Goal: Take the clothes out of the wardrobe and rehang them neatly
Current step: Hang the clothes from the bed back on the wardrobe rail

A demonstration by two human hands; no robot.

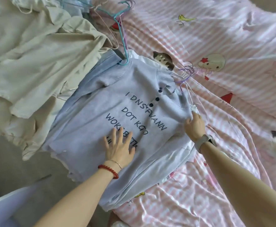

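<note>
Now we press our left hand (120, 147) flat, fingers spread, on the grey sweater (117, 112) — right hand (195, 126) fingers pinching its shoulder edge — pink striped bed (224, 46) beneath.

Soft, bright daylight washes the bedsheet (224, 38) pale toward one o'clock, shadows stay faint, the wide lens bends the edges, and the seven o'clock corner is blurred.

A pink striped bed (224, 38) carries clothes (101, 104) and hangers (117, 18).
</note>
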